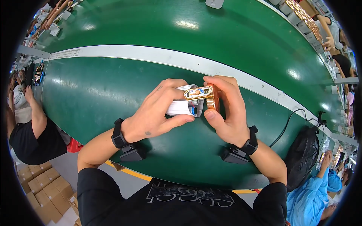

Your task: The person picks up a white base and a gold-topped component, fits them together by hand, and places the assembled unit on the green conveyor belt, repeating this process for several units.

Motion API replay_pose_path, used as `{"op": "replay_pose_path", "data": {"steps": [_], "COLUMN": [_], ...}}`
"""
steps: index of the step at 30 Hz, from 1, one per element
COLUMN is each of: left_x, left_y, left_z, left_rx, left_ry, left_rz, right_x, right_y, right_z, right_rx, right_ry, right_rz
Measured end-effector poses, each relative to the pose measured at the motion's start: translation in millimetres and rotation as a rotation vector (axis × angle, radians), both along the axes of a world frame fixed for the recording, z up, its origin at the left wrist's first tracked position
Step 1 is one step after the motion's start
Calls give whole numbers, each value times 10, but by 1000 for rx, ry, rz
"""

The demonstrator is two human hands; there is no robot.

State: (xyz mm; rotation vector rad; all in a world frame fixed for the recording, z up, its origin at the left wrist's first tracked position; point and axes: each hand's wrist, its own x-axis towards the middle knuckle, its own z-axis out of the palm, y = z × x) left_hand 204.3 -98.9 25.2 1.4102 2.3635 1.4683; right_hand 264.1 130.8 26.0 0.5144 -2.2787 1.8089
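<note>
My left hand (156, 111) grips a white cylindrical casing (180, 107) with a blue part showing at its open end. My right hand (226, 109) holds a small shiny copper-gold component (205, 96) and presses it against the open end of that white casing. Both hands meet above the green conveyor belt (113, 98), just in front of the white dividing strip (158, 56). Black bands with small devices sit on both wrists.
A black cable (288, 124) runs over the belt at right to a black mesh fan (301, 158). Rows of copper parts in trays (305, 19) lie far right. Other workers sit left, right and across. Cardboard boxes (41, 188) stack at lower left.
</note>
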Motion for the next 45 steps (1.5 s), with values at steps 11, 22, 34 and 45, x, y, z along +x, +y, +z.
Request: {"op": "replay_pose_path", "data": {"steps": [11,22,34,45], "left_x": [11,28,33,17], "left_y": [4,7,2,0], "left_z": [-4,-22,-42,-73], "left_rx": [-16,5,-6,9], "left_ry": [-26,-81,-57,-31], "left_rz": [6,12,16,-17], "right_x": [-13,0,-6,-28], "right_y": [-34,-26,-51,-25], "right_z": [57,77,31,107], "right_rx": [121,126,69,211], "right_ry": [125,79,89,209], "right_rz": [-67,-104,-98,-83]}}
